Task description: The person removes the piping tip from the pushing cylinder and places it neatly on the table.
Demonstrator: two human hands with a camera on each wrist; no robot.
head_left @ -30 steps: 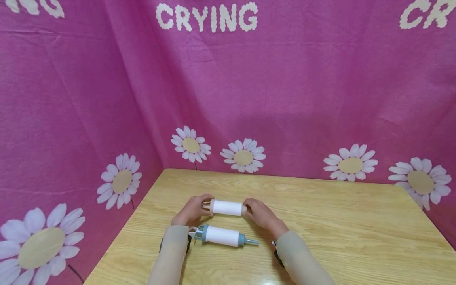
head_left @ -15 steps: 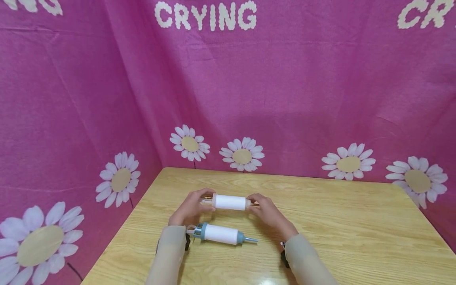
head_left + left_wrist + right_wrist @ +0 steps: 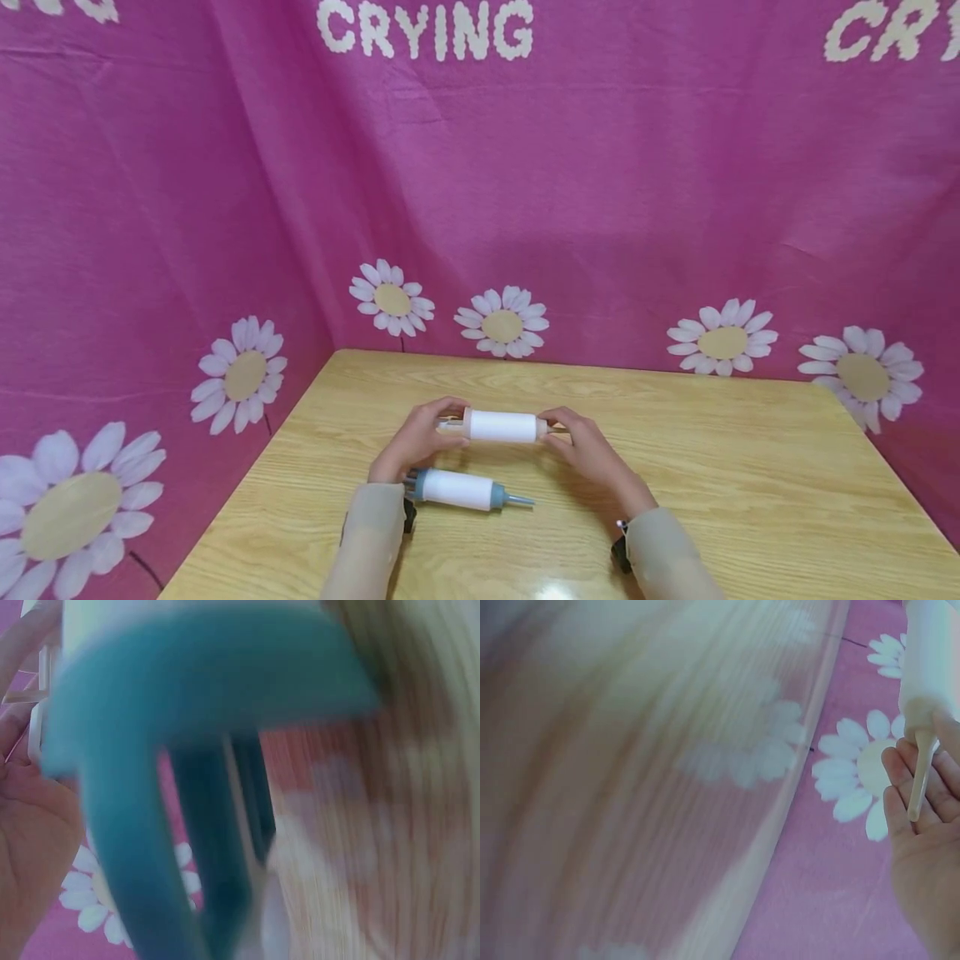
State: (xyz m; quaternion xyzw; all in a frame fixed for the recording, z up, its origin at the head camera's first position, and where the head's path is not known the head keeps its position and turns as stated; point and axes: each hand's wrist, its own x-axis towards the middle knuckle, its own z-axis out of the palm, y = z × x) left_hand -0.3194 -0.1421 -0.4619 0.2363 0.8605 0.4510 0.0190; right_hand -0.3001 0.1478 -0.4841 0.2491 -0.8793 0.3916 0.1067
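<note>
- White plastic cylinder with cream end caps (image 3: 503, 426) lies level just above the counter (image 3: 750, 492), nearer its far-left corner than its other corners, held between both hands.
- Left hand (image 3: 415, 442) has its grip curled round the cylinder's left end.
- Right hand (image 3: 590, 450) pinches the thin cream tip at the right end.
- White syringe-like tube with grey-blue caps and nozzle (image 3: 457, 489) rests on the counter just nearer the person, nozzle pointing right.
</note>
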